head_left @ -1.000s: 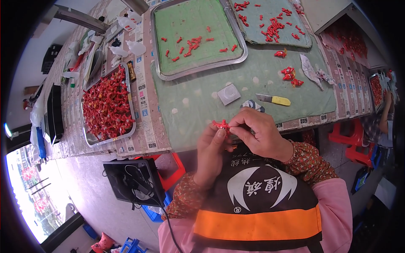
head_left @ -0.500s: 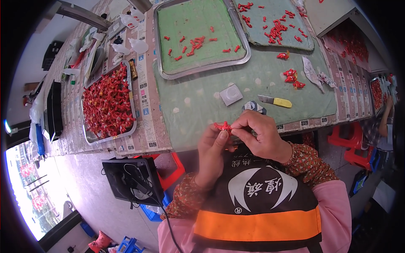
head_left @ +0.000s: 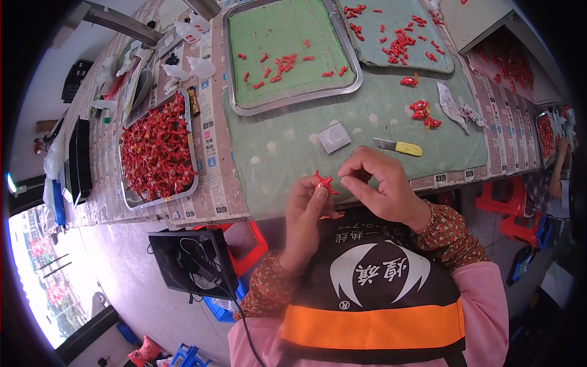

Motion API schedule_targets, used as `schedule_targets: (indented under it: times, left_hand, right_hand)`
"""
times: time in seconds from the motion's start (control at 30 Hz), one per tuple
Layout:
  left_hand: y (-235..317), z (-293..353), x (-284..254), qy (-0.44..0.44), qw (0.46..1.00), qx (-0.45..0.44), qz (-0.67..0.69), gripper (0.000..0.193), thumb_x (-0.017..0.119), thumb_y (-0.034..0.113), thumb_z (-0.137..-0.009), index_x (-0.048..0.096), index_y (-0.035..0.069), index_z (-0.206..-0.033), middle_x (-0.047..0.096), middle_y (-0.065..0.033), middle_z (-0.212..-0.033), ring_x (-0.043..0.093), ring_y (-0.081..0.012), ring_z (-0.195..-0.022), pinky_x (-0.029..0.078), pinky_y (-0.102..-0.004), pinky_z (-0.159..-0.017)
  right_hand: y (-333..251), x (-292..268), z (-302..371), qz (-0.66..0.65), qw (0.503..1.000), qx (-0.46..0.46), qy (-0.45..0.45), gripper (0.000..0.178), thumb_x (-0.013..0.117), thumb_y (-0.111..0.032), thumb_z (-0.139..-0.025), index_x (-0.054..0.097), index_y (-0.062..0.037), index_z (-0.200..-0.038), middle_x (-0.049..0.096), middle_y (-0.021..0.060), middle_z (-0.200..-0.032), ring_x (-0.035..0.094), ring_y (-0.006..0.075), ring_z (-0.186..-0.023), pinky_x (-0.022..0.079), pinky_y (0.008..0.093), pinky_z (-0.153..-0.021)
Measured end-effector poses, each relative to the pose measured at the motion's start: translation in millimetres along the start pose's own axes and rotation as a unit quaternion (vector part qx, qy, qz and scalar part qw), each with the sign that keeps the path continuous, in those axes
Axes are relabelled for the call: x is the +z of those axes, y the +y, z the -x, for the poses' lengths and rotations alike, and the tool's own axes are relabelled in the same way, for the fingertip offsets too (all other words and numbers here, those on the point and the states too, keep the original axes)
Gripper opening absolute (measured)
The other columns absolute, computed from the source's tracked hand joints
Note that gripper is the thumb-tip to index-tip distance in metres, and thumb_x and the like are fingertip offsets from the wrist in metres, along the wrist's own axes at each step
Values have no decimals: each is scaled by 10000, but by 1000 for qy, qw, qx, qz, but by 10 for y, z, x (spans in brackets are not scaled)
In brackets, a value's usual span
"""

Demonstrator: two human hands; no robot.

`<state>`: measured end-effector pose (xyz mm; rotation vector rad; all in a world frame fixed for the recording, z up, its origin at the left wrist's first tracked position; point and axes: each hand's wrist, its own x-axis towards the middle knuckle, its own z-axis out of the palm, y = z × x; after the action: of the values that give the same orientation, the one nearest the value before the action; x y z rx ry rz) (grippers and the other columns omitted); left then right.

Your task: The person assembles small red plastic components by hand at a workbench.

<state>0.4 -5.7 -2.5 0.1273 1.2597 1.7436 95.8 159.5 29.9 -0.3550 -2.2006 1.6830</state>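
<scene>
My left hand (head_left: 304,205) holds up a small red plastic figurine (head_left: 323,183) with limb-like points, pinched between thumb and fingers above the table's front edge. Just right of it is my right hand (head_left: 384,186), its thumb and forefinger drawn together and apart from the figurine. Whether anything tiny sits in that pinch cannot be made out. Beyond the right hand lies a utility knife (head_left: 398,147) with a yellow handle. A pale square block with a round mark (head_left: 334,138) rests on the green cloth (head_left: 275,165) past the figurine.
A metal tray (head_left: 124,183) heaped with red figurines stands at left. Far off, a green-lined tray (head_left: 235,111) and a cloth-covered board (head_left: 440,68) carry loose red pieces. Several finished-looking figurines (head_left: 420,110) and a crumpled cloth (head_left: 451,107) lie right. Another person's arm (head_left: 559,168) shows at far right.
My right hand has let go of the figurine and drawn back up and right, covering a blue-and-white thing on the table. The figurine has turned in my left hand.
</scene>
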Motion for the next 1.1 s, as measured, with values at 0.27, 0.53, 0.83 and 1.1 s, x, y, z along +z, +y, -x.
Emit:
schedule_targets:
  times: [0.27, 0.53, 0.83, 1.1]
  left_hand:
    - [22, 30, 3, -15, 999, -19, -36, 284, 589, 247, -987, 547, 22, -1155, 586, -49, -959, 578, -95, -800, 548, -263, -679]
    - [-9, 17, -27, -39, 999, -25, -23, 277, 580, 240, -993, 557, 12, -1147, 593, -35, -923, 579, -91, -797, 546, -261, -693]
    - [-26, 23, -11, -28, 999, -12, -23, 249, 582, 220, -991, 572, 17, -1134, 607, -30, -930, 577, -80, -792, 531, -247, -698]
    - [-82, 26, -23, -26, 999, -20, 8, 200, 587, 197, -987, 577, 51, -1124, 603, 3, -908, 577, -61, -789, 520, -221, -685]
  right_hand:
    - [7, 16, -115, -47, 997, 63, -23, 85, 623, -36, -905, 602, 3, -978, 570, 22, -878, 544, 61, -765, 460, 233, -690]
    - [76, 55, -112, 1, 999, 25, -28, 72, 624, -24, -888, 598, 1, -950, 581, 44, -863, 573, 100, -775, 469, 253, -706]
    - [69, 146, -92, 31, 999, -11, 3, 44, 618, 0, -869, 593, -8, -904, 574, 60, -810, 568, 135, -714, 455, 261, -653]
    - [-23, 186, -46, 58, 998, -15, 29, 53, 613, 37, -864, 593, 0, -897, 575, 66, -820, 562, 120, -689, 459, 254, -619]
